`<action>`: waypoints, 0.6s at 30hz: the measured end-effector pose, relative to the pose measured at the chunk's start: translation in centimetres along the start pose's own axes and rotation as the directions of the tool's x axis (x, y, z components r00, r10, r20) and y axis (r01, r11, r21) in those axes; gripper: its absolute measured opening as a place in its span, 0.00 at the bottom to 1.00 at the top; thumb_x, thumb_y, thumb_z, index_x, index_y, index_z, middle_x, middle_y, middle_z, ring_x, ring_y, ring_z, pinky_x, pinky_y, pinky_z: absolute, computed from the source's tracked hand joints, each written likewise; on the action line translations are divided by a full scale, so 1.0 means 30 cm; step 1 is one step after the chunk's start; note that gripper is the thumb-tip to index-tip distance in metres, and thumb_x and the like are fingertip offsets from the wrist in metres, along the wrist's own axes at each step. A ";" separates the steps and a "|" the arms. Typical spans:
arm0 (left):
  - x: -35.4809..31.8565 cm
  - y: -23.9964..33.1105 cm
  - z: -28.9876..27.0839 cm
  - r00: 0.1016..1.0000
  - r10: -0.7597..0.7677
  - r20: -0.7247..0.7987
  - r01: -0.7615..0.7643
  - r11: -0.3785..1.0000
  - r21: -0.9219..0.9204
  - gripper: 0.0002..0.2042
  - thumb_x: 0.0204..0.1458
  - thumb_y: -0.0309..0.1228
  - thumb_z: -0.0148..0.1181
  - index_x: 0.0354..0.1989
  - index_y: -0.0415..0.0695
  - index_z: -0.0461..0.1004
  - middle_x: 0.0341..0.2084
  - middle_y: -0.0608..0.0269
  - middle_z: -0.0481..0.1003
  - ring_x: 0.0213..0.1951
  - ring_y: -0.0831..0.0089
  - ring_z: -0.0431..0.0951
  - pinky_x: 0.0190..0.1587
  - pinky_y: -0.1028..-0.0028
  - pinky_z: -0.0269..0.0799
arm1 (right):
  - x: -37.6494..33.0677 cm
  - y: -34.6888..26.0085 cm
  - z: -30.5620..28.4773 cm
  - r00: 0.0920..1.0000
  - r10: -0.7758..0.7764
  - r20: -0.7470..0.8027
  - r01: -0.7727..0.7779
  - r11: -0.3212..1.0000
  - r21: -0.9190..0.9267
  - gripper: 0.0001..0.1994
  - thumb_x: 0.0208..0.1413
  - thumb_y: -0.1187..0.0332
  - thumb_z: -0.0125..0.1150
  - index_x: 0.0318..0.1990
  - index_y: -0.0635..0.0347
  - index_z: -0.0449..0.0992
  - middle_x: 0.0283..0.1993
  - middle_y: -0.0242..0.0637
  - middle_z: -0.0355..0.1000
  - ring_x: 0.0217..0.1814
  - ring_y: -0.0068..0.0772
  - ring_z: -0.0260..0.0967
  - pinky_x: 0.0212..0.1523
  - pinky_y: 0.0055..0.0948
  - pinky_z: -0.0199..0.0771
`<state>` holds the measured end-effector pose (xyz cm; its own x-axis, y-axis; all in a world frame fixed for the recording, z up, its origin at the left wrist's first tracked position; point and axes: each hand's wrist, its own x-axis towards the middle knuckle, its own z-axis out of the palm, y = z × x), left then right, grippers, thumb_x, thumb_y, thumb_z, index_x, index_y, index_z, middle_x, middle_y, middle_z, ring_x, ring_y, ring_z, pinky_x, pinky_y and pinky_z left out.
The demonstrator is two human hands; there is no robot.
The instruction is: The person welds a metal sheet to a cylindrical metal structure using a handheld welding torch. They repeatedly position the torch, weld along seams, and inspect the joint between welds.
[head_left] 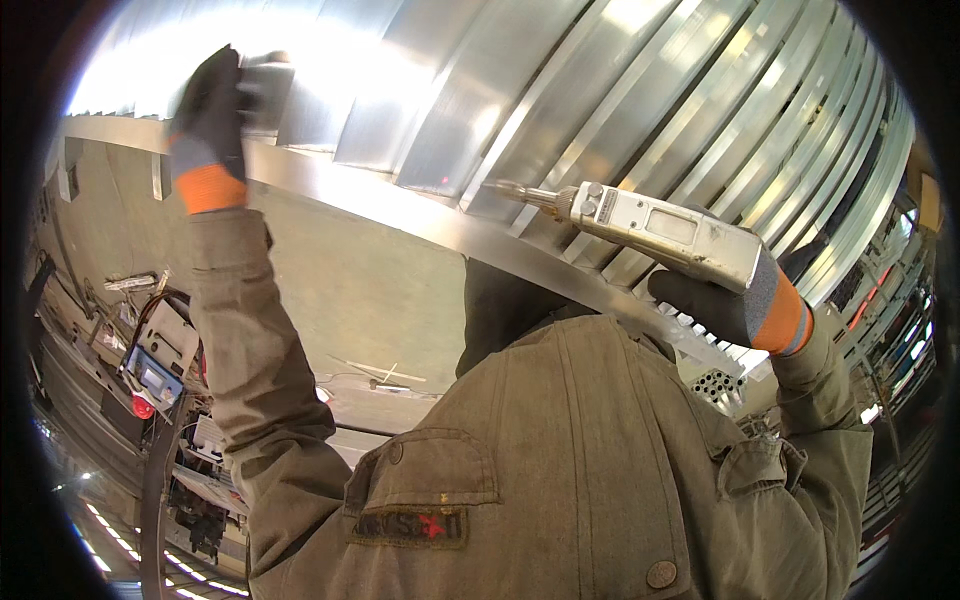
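My right hand [715, 300], in a grey-and-black glove with an orange cuff, is closed round a white handheld laser welding gun [660, 228]. Its metal nozzle points left, close to the joint between a row of shiny metal slats [540, 120] and a long flat metal bar [390, 205]. A small red light spot shows on a slat left of the tip. At the far left my left hand [215, 120], gloved alike, is raised by the slats' ends. Motion blurs it, but its fingers look apart; whether they touch the metal I cannot tell.
The slats fill the upper view, with strong glare at the upper left. Below the bar lies a grey floor [350, 275] with thin pale strips. Equipment with a blue panel [155, 378] and a red button stands at left. A bundle of tubes [715, 388] is at lower right.
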<state>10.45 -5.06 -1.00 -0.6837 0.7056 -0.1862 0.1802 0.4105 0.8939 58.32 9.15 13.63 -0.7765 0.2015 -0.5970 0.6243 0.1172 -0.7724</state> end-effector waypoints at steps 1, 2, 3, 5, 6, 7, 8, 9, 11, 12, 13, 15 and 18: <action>-0.060 0.065 0.068 0.960 -0.063 0.272 0.030 0.992 0.125 0.14 0.67 0.39 0.66 0.52 0.42 0.85 0.34 0.68 0.82 0.32 0.81 0.76 0.33 0.78 0.72 | -0.011 0.019 0.021 0.994 -0.064 -0.083 0.068 0.996 0.052 0.22 0.60 0.68 0.74 0.61 0.63 0.79 0.49 0.42 0.82 0.44 0.39 0.82 0.48 0.34 0.83; -0.114 0.116 0.142 0.868 -0.067 0.493 0.041 0.997 0.062 0.14 0.65 0.39 0.68 0.50 0.43 0.86 0.33 0.71 0.82 0.31 0.82 0.75 0.33 0.79 0.71 | -0.031 0.029 0.025 0.996 -0.034 -0.078 0.039 0.998 0.057 0.22 0.60 0.68 0.74 0.61 0.63 0.79 0.49 0.42 0.82 0.45 0.38 0.82 0.48 0.34 0.83; -0.154 0.153 0.216 0.803 -0.159 0.575 0.066 0.981 0.180 0.13 0.65 0.39 0.67 0.49 0.43 0.86 0.33 0.72 0.82 0.31 0.82 0.74 0.33 0.77 0.72 | -0.048 0.038 0.037 0.997 -0.005 -0.077 0.010 0.998 0.061 0.22 0.61 0.67 0.74 0.61 0.63 0.79 0.50 0.42 0.82 0.45 0.38 0.82 0.48 0.34 0.83; -0.181 0.204 0.353 0.652 -0.315 0.690 0.086 0.934 0.346 0.15 0.59 0.45 0.73 0.47 0.49 0.87 0.28 0.67 0.82 0.28 0.77 0.75 0.32 0.72 0.75 | -0.070 0.053 0.056 0.984 -0.123 -0.131 0.119 0.992 -0.042 0.22 0.61 0.66 0.74 0.60 0.63 0.80 0.50 0.42 0.82 0.46 0.38 0.82 0.48 0.34 0.83; -0.189 0.219 0.400 0.615 -0.394 0.683 0.016 0.872 0.489 0.17 0.58 0.46 0.72 0.48 0.46 0.87 0.31 0.66 0.82 0.29 0.76 0.76 0.34 0.72 0.75 | -0.076 0.058 0.068 0.985 -0.123 -0.121 0.117 0.992 -0.052 0.21 0.61 0.66 0.74 0.60 0.62 0.80 0.51 0.43 0.82 0.46 0.39 0.83 0.48 0.34 0.83; -0.195 0.229 0.447 0.590 -0.430 0.683 -0.051 0.825 0.563 0.19 0.58 0.46 0.72 0.49 0.43 0.86 0.33 0.65 0.83 0.30 0.76 0.77 0.36 0.73 0.76 | -0.085 0.061 0.069 0.986 -0.106 -0.128 0.107 0.994 0.007 0.21 0.61 0.66 0.74 0.60 0.62 0.80 0.51 0.43 0.82 0.46 0.39 0.83 0.48 0.35 0.83; -0.199 0.236 0.486 0.551 -0.540 0.636 -0.037 0.745 0.665 0.22 0.56 0.50 0.73 0.49 0.44 0.86 0.32 0.65 0.83 0.30 0.75 0.78 0.37 0.72 0.77 | -0.090 0.064 0.074 0.986 -0.093 -0.139 0.102 0.993 0.063 0.21 0.61 0.67 0.73 0.60 0.62 0.80 0.50 0.43 0.82 0.46 0.40 0.83 0.47 0.35 0.83; -0.201 0.240 0.516 0.522 -0.564 0.641 -0.099 0.706 0.701 0.24 0.54 0.53 0.74 0.49 0.45 0.87 0.31 0.65 0.83 0.30 0.74 0.78 0.37 0.71 0.77 | -0.098 0.065 0.068 0.993 -0.067 -0.100 0.069 0.997 0.017 0.20 0.62 0.67 0.73 0.60 0.61 0.80 0.50 0.45 0.82 0.45 0.42 0.83 0.46 0.36 0.83; -0.200 0.243 0.574 0.465 -0.627 0.625 -0.210 0.607 0.766 0.28 0.49 0.58 0.74 0.49 0.48 0.87 0.29 0.65 0.82 0.30 0.73 0.78 0.38 0.69 0.78 | -0.101 0.069 0.065 0.990 -0.084 -0.112 0.089 0.995 0.035 0.20 0.62 0.67 0.73 0.60 0.60 0.80 0.50 0.45 0.82 0.44 0.43 0.83 0.44 0.36 0.83; -0.210 0.243 0.593 0.463 -0.615 0.639 -0.266 0.591 0.762 0.27 0.52 0.58 0.72 0.46 0.48 0.87 0.29 0.63 0.83 0.31 0.67 0.80 0.40 0.65 0.79 | -0.100 0.073 0.064 0.989 -0.093 -0.118 0.099 0.994 0.043 0.19 0.62 0.67 0.72 0.60 0.60 0.80 0.50 0.45 0.82 0.43 0.43 0.83 0.44 0.36 0.83; -0.217 0.242 0.609 0.468 -0.603 0.646 -0.315 0.570 0.759 0.25 0.54 0.58 0.69 0.44 0.47 0.87 0.29 0.61 0.84 0.33 0.62 0.82 0.42 0.61 0.80 | -0.097 0.077 0.061 0.983 -0.129 -0.129 0.134 0.991 0.031 0.19 0.62 0.67 0.72 0.60 0.60 0.81 0.49 0.45 0.82 0.43 0.42 0.83 0.43 0.36 0.83; -0.223 0.237 0.630 0.466 -0.596 0.654 -0.379 0.533 0.757 0.25 0.54 0.59 0.69 0.42 0.47 0.87 0.29 0.60 0.84 0.33 0.62 0.83 0.41 0.60 0.80 | -0.083 0.088 0.059 0.972 -0.186 -0.145 0.189 0.982 0.007 0.18 0.63 0.68 0.71 0.59 0.60 0.81 0.49 0.44 0.83 0.42 0.41 0.83 0.43 0.35 0.83; -0.214 0.229 0.648 0.450 -0.627 0.636 -0.366 0.520 0.772 0.26 0.51 0.58 0.74 0.42 0.46 0.87 0.27 0.62 0.82 0.29 0.70 0.81 0.34 0.66 0.79 | -0.067 0.104 0.053 0.984 -0.151 -0.095 0.157 0.986 0.057 0.20 0.61 0.73 0.72 0.60 0.64 0.79 0.51 0.44 0.82 0.50 0.36 0.82 0.51 0.31 0.83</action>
<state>29.81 4.46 -1.59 0.0295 0.4273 -0.9036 0.8897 0.4008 0.2186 61.69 7.56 12.07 -0.8503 0.2727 -0.4502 0.4888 0.0922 -0.8675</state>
